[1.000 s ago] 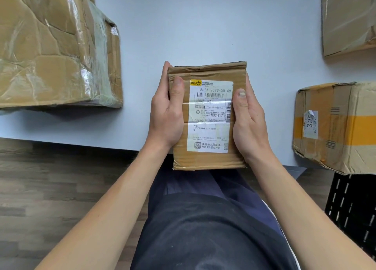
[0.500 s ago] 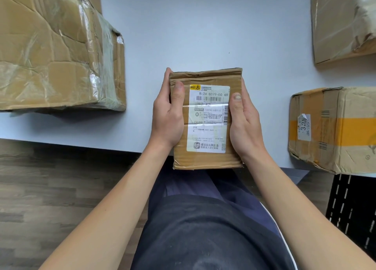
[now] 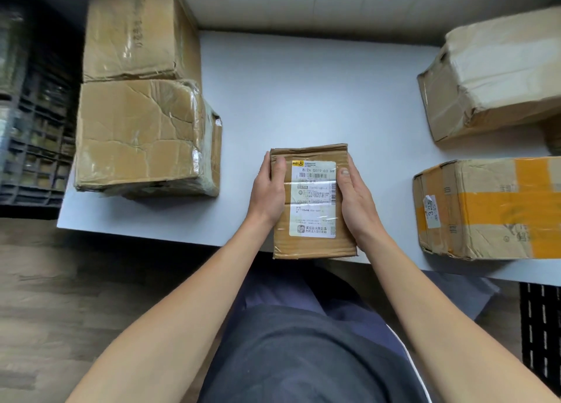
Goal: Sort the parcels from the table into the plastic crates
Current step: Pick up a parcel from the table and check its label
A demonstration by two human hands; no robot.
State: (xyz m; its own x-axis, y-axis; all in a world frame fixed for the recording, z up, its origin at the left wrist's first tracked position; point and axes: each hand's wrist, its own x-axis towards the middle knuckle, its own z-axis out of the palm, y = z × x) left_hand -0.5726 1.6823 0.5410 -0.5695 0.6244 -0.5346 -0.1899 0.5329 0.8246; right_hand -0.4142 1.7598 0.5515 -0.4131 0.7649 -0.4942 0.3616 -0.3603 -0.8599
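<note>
step in hand: picking one parcel off the bench and, by the look of it, reading its address before choosing a crate.
small parcel: a flat brown small parcel [image 3: 312,248] lies at the near edge of the bench [image 3: 303,99], its near end jutting just past that edge towards the person; whether it rests on the bench or is lifted clear cannot be told.
shipping label: the white shipping label [image 3: 314,199] faces up, between the two thumbs.
left hand: the left hand [image 3: 268,193] grips the parcel's left side, thumb laid on the top face, fingers wrapped under and hidden.
right hand: the right hand [image 3: 356,202] grips the right side the same way, thumb on top beside the label.
hand to parcel: the parcel sits squarely between both hands, touching each.
crates: a dark crate [image 3: 33,147] stands off the bench's left end; a black crate [image 3: 542,326] shows at lower right, under the bench's near corner.
next move calls for: lifting the parcel clear and carrying it sideways to one crate; which one depends on the label, too small to read here.
other parcels: a crumpled box [image 3: 136,138] and a taller box [image 3: 133,29] to the left, an orange-taped box [image 3: 491,208] and a pale-taped box [image 3: 498,78] to the right, all apart from the hands.
</note>
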